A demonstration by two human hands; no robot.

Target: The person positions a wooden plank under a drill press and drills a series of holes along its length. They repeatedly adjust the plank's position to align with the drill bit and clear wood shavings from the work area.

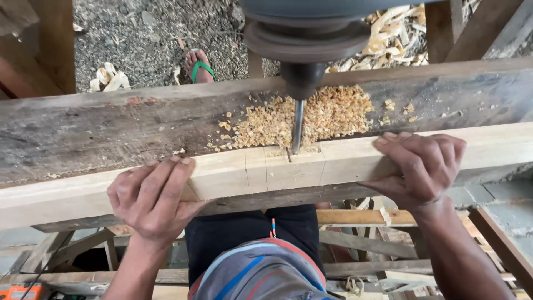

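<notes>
Two hands clamp the pale wooden beam (344, 161) against the darker plank (111, 128), probably so it can't shift under the drill bit (298, 126). Left hand (150, 200) and right hand (425, 166) both have fingers curled over its near edge. Wood chips (311, 114) pile up around the bit.

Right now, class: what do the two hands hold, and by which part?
Both grip the pale plank by its near edge: left hand left of the drill bit, right hand right of it.
</notes>
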